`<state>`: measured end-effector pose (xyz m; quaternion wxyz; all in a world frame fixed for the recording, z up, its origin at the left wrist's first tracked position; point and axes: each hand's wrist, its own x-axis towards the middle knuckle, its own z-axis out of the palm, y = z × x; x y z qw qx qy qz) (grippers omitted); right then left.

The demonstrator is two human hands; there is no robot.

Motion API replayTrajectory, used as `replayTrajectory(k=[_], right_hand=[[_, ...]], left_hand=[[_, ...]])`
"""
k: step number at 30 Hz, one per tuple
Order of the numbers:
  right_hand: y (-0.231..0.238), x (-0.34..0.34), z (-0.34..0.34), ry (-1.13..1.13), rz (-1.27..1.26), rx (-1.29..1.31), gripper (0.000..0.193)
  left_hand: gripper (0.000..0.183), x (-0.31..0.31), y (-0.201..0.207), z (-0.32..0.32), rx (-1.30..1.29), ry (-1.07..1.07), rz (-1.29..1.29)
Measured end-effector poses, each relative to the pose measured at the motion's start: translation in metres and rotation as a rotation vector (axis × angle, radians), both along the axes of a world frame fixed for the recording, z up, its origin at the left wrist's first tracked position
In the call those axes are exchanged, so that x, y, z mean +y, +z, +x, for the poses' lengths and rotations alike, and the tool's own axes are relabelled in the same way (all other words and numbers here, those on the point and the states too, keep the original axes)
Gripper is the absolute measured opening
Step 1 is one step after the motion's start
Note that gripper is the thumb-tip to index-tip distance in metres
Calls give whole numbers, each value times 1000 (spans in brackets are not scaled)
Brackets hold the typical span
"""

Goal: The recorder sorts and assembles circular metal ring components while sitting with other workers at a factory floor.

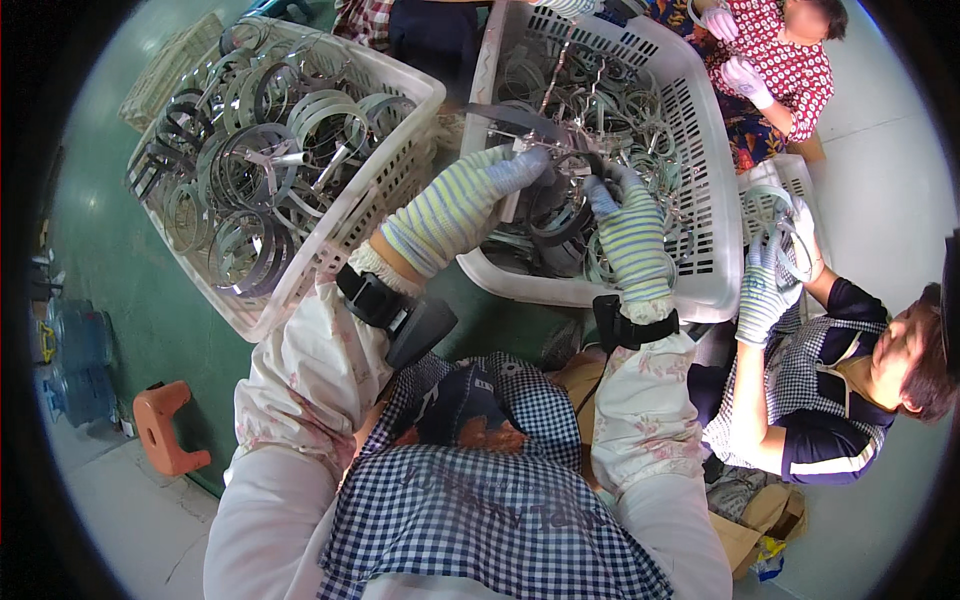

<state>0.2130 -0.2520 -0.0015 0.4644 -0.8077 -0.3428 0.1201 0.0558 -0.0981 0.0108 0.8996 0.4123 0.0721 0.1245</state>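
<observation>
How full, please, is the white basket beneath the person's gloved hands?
Partly full: ring-shaped bands lie piled in the white basket, but its slotted inner wall shows bare above them on the right. Their depth is hidden.

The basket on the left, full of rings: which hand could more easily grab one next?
Probably the left hand: it's nearer that basket. The right hand is farther across, over the other basket.

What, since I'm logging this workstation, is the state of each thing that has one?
Left hand: gloved, curled, grip unclear
Right hand: gloved, bent near a dark ring
Left crate: open-topped, heaped with metal rings
Right crate: open-topped, holding rings
Orange stool: unoccupied
Nearest co-worker's hands: gloved
</observation>
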Motion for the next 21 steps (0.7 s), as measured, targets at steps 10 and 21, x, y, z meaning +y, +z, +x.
replayTrajectory(k=[10,21], right_hand=[[23,-4,-13,-146,-195,-485,31],[24,-8,-6,-146,195,-132,31]], left_hand=[[37,0,7,-3,37,7,134],[36,6,13,-8,80,208,430]])
